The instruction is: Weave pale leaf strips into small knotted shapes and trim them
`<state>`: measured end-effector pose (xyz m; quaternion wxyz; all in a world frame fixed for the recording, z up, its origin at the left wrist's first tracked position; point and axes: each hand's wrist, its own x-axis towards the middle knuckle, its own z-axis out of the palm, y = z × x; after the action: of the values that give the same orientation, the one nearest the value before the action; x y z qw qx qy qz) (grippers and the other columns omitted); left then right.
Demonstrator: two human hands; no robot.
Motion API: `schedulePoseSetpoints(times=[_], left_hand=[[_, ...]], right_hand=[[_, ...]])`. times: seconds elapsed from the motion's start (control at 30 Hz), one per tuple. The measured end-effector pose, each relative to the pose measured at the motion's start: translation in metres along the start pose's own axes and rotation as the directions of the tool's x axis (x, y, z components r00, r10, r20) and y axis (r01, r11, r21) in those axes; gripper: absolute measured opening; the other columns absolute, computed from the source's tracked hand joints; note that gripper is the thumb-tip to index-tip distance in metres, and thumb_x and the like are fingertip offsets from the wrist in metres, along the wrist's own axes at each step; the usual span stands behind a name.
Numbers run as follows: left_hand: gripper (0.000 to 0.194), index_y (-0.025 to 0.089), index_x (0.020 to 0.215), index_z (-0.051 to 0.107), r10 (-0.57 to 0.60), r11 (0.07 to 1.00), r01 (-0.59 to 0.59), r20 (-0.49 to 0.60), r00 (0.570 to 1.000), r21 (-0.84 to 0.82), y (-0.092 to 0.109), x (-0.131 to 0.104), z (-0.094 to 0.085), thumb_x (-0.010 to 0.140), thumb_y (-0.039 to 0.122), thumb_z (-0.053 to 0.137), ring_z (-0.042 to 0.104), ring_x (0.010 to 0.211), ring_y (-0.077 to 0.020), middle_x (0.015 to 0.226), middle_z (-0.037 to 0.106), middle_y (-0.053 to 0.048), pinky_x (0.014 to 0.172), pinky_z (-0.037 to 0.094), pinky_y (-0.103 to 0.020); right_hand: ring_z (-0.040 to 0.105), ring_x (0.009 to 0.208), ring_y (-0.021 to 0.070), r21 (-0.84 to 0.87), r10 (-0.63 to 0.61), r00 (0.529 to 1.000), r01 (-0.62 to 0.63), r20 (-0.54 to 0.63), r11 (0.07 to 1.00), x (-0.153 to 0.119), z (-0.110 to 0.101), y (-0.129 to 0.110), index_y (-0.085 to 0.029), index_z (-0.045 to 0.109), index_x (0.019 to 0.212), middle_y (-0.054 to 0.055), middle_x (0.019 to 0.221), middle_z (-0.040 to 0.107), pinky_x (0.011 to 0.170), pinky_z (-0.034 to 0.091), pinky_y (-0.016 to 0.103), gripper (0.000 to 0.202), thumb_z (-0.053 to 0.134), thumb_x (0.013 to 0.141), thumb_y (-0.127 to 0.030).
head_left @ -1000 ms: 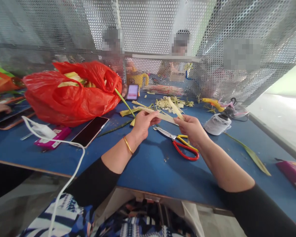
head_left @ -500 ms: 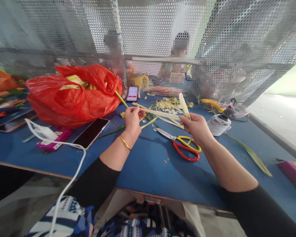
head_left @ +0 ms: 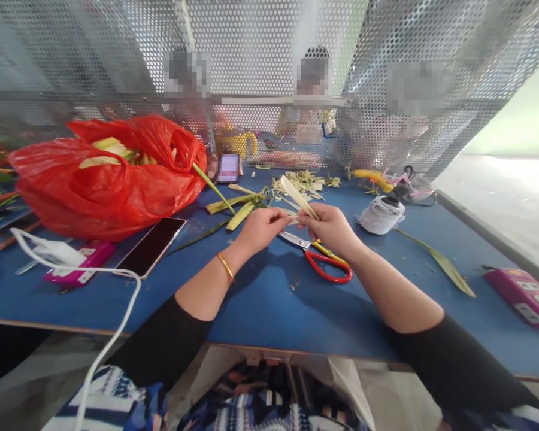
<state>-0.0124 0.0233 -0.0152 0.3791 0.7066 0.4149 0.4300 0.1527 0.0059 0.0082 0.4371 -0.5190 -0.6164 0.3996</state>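
My left hand (head_left: 261,230) and my right hand (head_left: 327,228) are pinched close together over the blue table. Between them they grip a pale, flat plant strip (head_left: 296,194), whose free end sticks up to the left from my right fingers. My left fingertips are on its short stretch near the right hand; fingers partly hide it there. Scissors (head_left: 330,275) with red and yellow handles lie just below my right hand, which covers part of the yellow loop. Behind the hands is a heap of pale plant scraps (head_left: 308,182). Green stalks and leaf strips (head_left: 240,216) lie beside my left hand.
A red plastic bag (head_left: 117,197) with pale plant pieces stands at the left. Before it lie a phone (head_left: 153,246), a purple power strip (head_left: 78,263) and a white cable (head_left: 132,299). White thread (head_left: 381,214) stands right. A perforated metal screen (head_left: 260,48) closes the back; people sit behind it.
My left hand has moved right, up to my right hand, and the stretched strip between them has shortened. The view has shifted slightly to the right.
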Motion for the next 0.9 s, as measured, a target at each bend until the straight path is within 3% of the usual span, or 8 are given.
schedulePoseSetpoints(times=[0.13,0.27,0.47,0.57,0.67,0.77,0.83,0.9], left_hand=[[0.018,0.019,0.062,0.066,-0.168,0.969,0.171,0.033,0.985,-0.178,0.000,0.000,-0.001,0.077,0.025,0.073,0.050,0.044,-0.0116,0.050,0.055,0.002,0.045,0.038,-0.023],[0.016,0.018,0.060,0.068,-0.261,0.918,0.290,0.137,0.956,-0.272,0.008,-0.004,0.001,0.071,0.023,0.079,0.053,0.049,-0.0114,0.055,0.060,-0.001,0.044,0.042,-0.021],[0.025,0.017,0.054,0.062,-0.350,0.866,0.385,0.163,0.922,-0.318,0.008,-0.006,0.003,0.071,0.022,0.081,0.048,0.043,-0.0090,0.050,0.056,0.000,0.044,0.040,-0.022],[0.025,0.017,0.053,0.062,-0.435,0.830,0.435,0.082,0.897,-0.349,0.008,0.000,-0.006,0.074,0.018,0.077,0.048,0.042,-0.0085,0.050,0.056,0.000,0.044,0.039,-0.022],[0.020,0.016,0.057,0.064,-0.531,0.763,0.430,-0.088,0.843,-0.483,0.009,0.008,-0.022,0.075,0.016,0.073,0.050,0.045,-0.0082,0.055,0.060,-0.001,0.045,0.041,-0.021],[0.013,0.015,0.062,0.065,-0.600,0.679,0.384,-0.170,0.782,-0.626,0.008,0.013,-0.037,0.073,0.013,0.073,0.053,0.048,-0.0087,0.056,0.061,0.000,0.048,0.044,-0.021],[0.009,0.015,0.066,0.067,-0.601,0.668,0.351,-0.197,0.775,-0.657,0.008,0.014,-0.042,0.071,0.010,0.073,0.055,0.050,-0.0092,0.057,0.062,0.000,0.050,0.046,-0.022],[0.008,0.014,0.069,0.067,-0.593,0.668,0.338,-0.200,0.780,-0.663,0.009,0.014,-0.043,0.071,0.008,0.072,0.055,0.050,-0.0088,0.060,0.063,0.000,0.049,0.045,-0.021]], right_hand=[[0.040,0.038,0.0072,-0.091,0.036,0.999,-0.037,-0.019,0.995,0.001,-0.001,0.002,-0.019,0.060,0.064,-0.004,0.054,0.060,0.042,0.032,0.023,0.010,0.063,0.071,-0.024],[0.038,0.042,0.0073,-0.193,0.008,0.998,0.003,0.056,0.981,-0.001,-0.001,0.004,-0.019,0.057,0.056,-0.006,0.047,0.053,0.043,0.027,0.022,0.015,0.063,0.069,-0.025],[0.035,0.039,0.0063,-0.092,0.064,0.997,-0.060,0.039,0.994,-0.001,0.001,0.007,-0.019,0.060,0.064,-0.004,0.055,0.061,0.040,0.024,0.022,0.013,0.065,0.071,-0.028],[0.035,0.036,0.0058,-0.059,0.093,0.993,-0.098,-0.079,0.993,0.001,0.000,0.006,-0.019,0.056,0.062,-0.004,0.050,0.056,0.038,0.025,0.022,0.019,0.062,0.079,-0.027],[0.034,0.034,0.0053,-0.007,0.165,0.975,-0.168,-0.147,0.986,0.001,0.001,0.002,-0.019,0.053,0.065,-0.007,0.047,0.051,0.036,0.023,0.021,0.018,0.058,0.082,-0.018],[0.036,0.032,0.0058,0.035,0.299,0.954,-0.298,-0.010,0.954,-0.005,0.012,-0.002,-0.020,0.055,0.074,-0.007,0.052,0.055,0.033,0.021,0.020,0.013,0.054,0.081,-0.008],[0.038,0.033,0.0064,-0.017,0.351,0.931,-0.351,0.103,0.936,-0.012,0.023,-0.002,-0.020,0.054,0.073,-0.006,0.053,0.055,0.033,0.023,0.020,0.016,0.053,0.083,-0.008],[0.045,0.038,0.0081,-0.110,0.326,0.929,-0.310,0.177,0.944,-0.018,0.031,-0.001,-0.020,0.056,0.073,-0.002,0.059,0.060,0.036,0.028,0.021,0.016,0.053,0.088,-0.014]])
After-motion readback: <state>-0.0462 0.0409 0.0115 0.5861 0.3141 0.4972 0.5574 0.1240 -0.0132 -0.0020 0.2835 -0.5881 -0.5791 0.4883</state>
